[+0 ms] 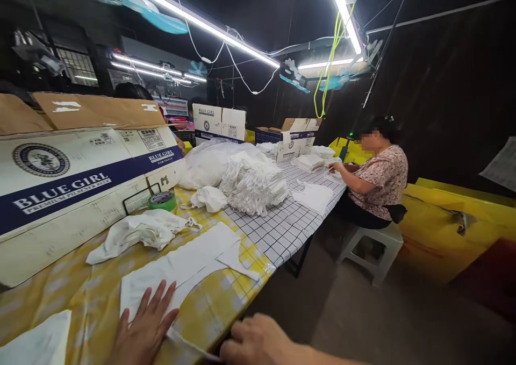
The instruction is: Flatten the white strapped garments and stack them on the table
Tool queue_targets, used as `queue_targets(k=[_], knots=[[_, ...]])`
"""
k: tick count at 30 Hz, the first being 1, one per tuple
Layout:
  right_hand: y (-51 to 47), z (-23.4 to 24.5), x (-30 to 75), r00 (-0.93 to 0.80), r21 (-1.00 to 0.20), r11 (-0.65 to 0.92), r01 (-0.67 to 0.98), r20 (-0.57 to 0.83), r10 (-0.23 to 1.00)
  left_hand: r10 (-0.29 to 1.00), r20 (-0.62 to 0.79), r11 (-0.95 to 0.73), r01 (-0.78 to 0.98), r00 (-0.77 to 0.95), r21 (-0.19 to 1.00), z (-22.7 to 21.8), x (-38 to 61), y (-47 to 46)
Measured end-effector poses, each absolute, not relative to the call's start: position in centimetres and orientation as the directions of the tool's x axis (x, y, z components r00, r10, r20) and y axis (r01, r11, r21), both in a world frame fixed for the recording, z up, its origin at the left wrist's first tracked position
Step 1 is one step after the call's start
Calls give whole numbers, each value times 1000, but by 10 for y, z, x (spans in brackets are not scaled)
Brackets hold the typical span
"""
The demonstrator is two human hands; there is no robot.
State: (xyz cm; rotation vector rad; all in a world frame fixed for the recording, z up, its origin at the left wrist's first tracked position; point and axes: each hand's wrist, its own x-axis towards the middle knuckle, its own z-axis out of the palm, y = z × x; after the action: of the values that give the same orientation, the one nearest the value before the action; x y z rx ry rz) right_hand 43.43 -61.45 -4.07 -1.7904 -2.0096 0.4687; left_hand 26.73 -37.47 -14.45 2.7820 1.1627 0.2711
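A flat white cloth piece point(189, 265) lies spread on the yellow checked tablecloth point(209, 306) in front of me. My left hand point(143, 330) rests flat on its near end, fingers stretched out and apart. My right hand point(253, 343) is at the table's near edge, its fingers curled and pinching the cloth's thin strap or corner point(193, 346). A crumpled white cloth point(141, 230) lies just beyond the flat piece. Another white piece point(38, 346) shows at the bottom left.
A large Blue Girl carton point(80, 187) stands at the left, with a green tape roll point(162, 200) beside it. A heap of white cloth pieces point(252, 185) and a plastic bag point(209, 163) lie farther along. A seated person point(374, 177) works at the far end on a white stool point(373, 247).
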Motion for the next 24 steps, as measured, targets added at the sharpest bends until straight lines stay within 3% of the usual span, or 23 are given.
queue_targets(k=[3,6,8,13,18,24], knots=[[-601,-17,450,-123,-232,176,957,225,967,622,73,-736,551,779,395,-121,270,-397],[-584,10,460,-147,-171,201,965,285,947,487,-16,-717,409,873,565,-94,273,-415],[-572,25,464,-177,-205,246,947,305,936,466,-42,-666,382,884,640,-83,272,-421],[-547,49,476,-253,-396,359,845,294,922,595,-31,-502,402,803,766,-81,264,-420],[-534,54,489,-195,-464,323,825,303,933,672,20,-483,417,740,770,-93,262,-416],[-540,57,496,-88,-592,200,781,214,973,714,61,-482,427,697,765,-98,264,-414]])
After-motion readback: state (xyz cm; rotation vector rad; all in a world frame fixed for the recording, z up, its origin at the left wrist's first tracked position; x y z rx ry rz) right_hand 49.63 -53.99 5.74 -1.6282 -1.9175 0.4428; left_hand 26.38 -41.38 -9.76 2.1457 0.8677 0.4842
